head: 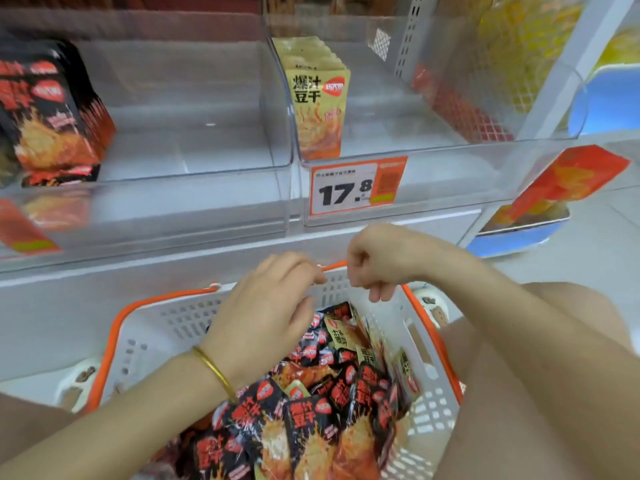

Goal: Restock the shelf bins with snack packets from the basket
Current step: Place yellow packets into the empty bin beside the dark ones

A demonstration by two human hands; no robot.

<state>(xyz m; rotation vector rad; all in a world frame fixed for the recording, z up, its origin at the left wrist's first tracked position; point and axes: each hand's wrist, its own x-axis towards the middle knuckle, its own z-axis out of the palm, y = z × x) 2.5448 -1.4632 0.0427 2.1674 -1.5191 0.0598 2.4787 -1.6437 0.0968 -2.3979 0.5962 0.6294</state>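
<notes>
Two clear shelf bins (194,140), white shelf ledge (104,271), pale floor (595,237)

I count from my feed:
- basket (110,341): one
- clear shelf bins: two, left bin (194,109) and right bin (433,150)
- black packet stack (52,112): one
- beige packet stack (317,98): one; packets per stack uncountable
- loose packets (311,420) in basket: too many to count
- legible price label (356,188): one
- hands: two, left hand (263,317) and right hand (374,268)
- bangle (214,370): one
</notes>
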